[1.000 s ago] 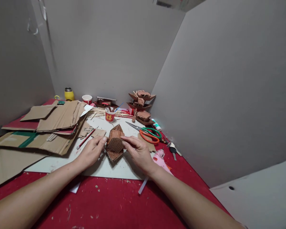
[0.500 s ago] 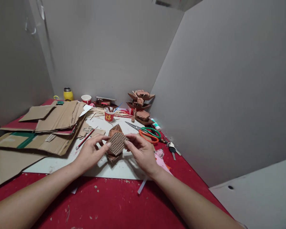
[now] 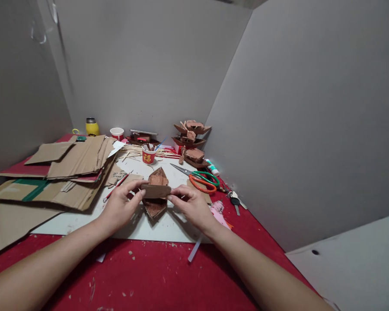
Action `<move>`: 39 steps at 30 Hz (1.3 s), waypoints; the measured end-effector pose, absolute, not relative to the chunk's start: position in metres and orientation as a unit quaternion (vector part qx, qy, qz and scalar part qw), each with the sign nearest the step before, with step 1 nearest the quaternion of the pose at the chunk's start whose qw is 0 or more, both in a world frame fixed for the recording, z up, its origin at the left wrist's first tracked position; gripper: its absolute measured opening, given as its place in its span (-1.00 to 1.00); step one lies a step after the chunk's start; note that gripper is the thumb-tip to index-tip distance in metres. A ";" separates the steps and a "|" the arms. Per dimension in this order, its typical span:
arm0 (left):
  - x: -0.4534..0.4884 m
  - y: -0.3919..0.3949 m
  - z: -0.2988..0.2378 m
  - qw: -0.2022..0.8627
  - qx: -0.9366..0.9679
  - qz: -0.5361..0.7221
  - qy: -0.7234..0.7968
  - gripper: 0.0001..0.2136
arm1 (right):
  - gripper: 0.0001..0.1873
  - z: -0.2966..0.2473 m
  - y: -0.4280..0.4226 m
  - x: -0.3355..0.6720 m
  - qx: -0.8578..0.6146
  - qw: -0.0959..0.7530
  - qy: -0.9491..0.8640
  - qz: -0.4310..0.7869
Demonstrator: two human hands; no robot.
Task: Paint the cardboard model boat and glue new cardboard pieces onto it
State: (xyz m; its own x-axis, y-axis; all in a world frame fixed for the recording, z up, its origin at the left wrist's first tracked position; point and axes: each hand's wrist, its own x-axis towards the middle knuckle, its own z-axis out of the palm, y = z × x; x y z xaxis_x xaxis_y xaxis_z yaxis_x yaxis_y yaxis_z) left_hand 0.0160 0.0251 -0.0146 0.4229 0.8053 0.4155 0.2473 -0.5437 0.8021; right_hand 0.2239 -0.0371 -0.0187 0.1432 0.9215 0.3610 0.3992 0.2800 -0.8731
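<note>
My left hand (image 3: 120, 205) and my right hand (image 3: 191, 204) each pinch one end of a small brown corrugated cardboard piece (image 3: 155, 190). I hold it level, just above a brown cardboard boat hull (image 3: 155, 206) that lies on the white board (image 3: 84, 218). A little block sits in the far end of the hull. Both hands have thumb and forefinger closed on the piece's ends.
Scissors with green and orange handles (image 3: 201, 180) lie right of the hull. A red paper cup (image 3: 148, 155) and sticks stand behind. Finished boats (image 3: 191, 142) are stacked in the corner. Flat cardboard sheets (image 3: 74, 166) pile at left. A pink glue gun (image 3: 219, 211) and keys (image 3: 235, 201) lie at right.
The corrugated piece came up off the hull, was tilted between my fingers, and now lies flat and edge-on above it. Both hands rose slightly.
</note>
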 end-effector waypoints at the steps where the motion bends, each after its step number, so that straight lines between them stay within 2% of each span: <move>1: 0.016 0.025 -0.014 0.335 0.773 0.418 0.340 -0.73 | -0.92 -0.019 -0.037 0.225 -0.549 0.517 -0.610 0.243; 7: 0.015 0.026 -0.006 0.410 0.745 0.407 0.334 -0.80 | -0.88 -0.015 -0.041 0.226 -0.560 0.473 -0.637 0.240; 12: 0.013 0.023 0.001 0.608 0.684 0.301 0.266 -0.78 | -0.82 0.003 -0.053 0.230 -0.571 0.401 -0.670 0.253; 14: 0.013 0.022 0.003 0.654 0.655 0.274 0.261 -0.78 | -0.79 0.012 -0.051 0.241 -0.598 0.368 -0.674 0.231; 19: 0.010 0.025 0.007 0.672 0.598 0.334 0.282 -0.68 | -0.73 0.030 -0.020 0.299 -0.721 0.259 -0.633 0.114; 23: 0.006 0.025 0.012 0.678 0.570 0.367 0.285 -0.64 | -0.70 0.023 0.004 0.332 -0.775 0.121 -0.612 0.103; 26: 0.004 0.022 0.015 0.694 0.553 0.375 0.269 -0.62 | -0.69 0.016 0.015 0.334 -0.785 0.063 -0.609 0.093; 31: 0.001 0.018 0.021 0.729 0.536 0.371 0.210 -0.61 | -0.74 0.014 0.025 0.329 -0.791 0.049 -0.605 0.081; 35: -0.002 0.021 0.025 0.729 0.521 0.383 0.226 -0.52 | -0.68 0.026 0.028 0.339 -0.804 0.055 -0.587 0.084; 39: -0.004 0.024 0.026 0.738 0.500 0.398 0.219 -0.50 | -0.70 0.042 0.012 0.346 -0.803 0.104 -0.582 0.073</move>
State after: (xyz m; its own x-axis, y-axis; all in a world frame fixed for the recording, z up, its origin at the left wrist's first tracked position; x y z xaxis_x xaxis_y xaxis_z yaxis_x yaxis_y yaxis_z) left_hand -0.0043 0.0239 0.0264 0.5875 0.8058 0.0747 -0.3682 0.1840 0.9114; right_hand 0.3457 0.0125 0.0425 0.3121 0.9500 0.0035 0.9197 -0.3012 -0.2518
